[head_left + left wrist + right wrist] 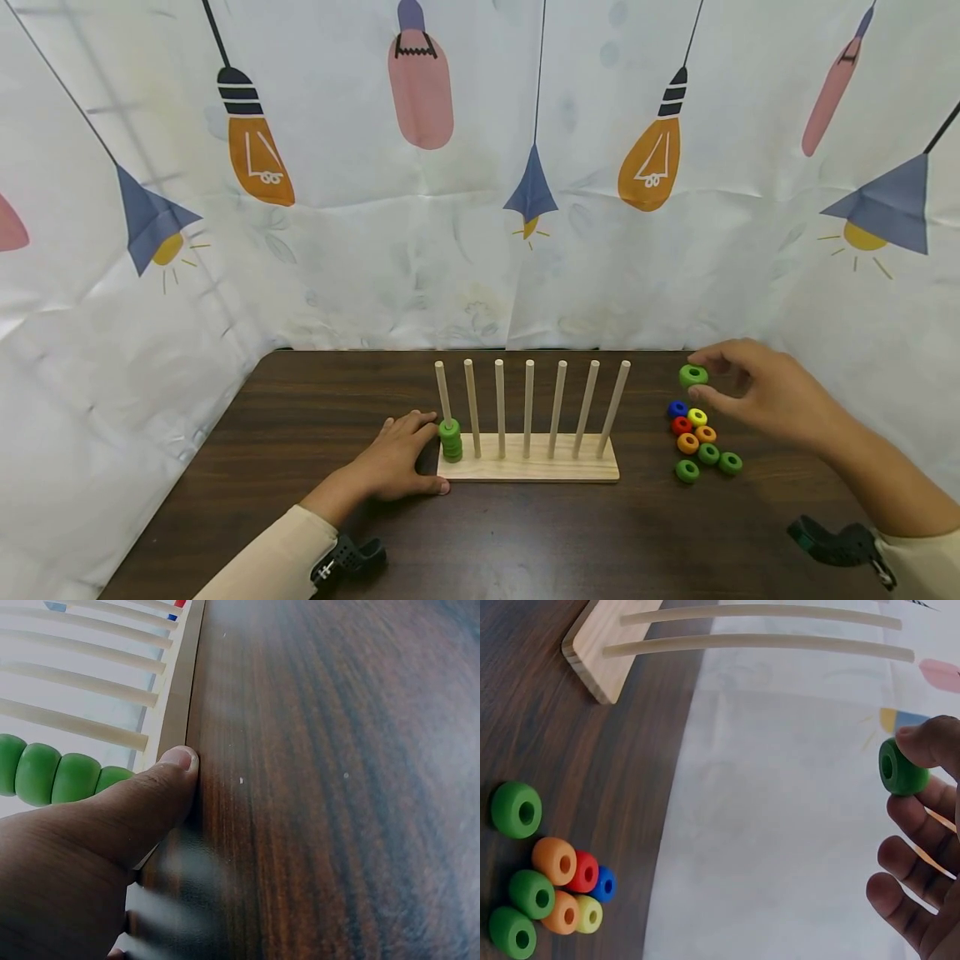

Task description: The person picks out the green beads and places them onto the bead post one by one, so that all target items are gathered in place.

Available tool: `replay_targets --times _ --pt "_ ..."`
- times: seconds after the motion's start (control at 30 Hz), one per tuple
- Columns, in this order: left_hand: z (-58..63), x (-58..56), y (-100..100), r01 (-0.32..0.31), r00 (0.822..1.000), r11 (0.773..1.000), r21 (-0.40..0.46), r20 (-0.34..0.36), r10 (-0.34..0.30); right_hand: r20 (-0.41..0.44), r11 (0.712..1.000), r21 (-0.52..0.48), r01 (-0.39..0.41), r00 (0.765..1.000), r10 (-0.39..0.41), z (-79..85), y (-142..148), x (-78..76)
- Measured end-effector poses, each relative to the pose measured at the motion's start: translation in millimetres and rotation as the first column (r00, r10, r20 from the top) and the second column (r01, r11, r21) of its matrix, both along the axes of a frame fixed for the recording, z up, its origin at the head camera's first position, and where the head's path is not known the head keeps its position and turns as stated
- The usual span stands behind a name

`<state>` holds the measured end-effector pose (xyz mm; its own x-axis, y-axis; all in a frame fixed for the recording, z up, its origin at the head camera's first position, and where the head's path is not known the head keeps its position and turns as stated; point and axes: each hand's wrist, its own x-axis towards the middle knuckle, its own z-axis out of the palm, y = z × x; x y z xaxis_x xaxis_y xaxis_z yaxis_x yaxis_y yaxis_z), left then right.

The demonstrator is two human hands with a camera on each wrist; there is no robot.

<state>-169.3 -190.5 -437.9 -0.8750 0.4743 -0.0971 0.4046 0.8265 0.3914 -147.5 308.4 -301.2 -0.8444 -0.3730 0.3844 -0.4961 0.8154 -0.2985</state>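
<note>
A wooden peg rack with a row of upright pegs stands on the table. Several green beads are stacked on its leftmost peg. My left hand holds the rack's left end, the thumb against the front edge of the base and the other fingers reaching toward the back. At the right, my right hand pinches a green bead between thumb and fingers, raised above the tabletop, its hole visible. The remaining fingers of that hand are loosely bent in the right wrist view.
Right of the rack lie loose beads: a blue bead, a yellow bead, a red bead, two orange ones, and three green ones, including a green bead nearest the front. A printed cloth hangs behind the dark table.
</note>
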Motion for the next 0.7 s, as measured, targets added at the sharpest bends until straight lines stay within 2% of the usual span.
replay_targets --times 0.33,0.7 --pt "-1.1 -0.6 -0.1 0.005 1.000 1.000 -0.004 0.001 -0.005 0.009 1.000 -0.020 -0.010 1.000 0.010 4.2 -7.2 -2.4" --pt "-0.8 -1.7 -0.3 0.004 1.000 1.000 -0.013 0.002 -0.004 -0.027 0.997 -0.046 -0.057 0.998 0.056 9.1 -16.2 -8.9"
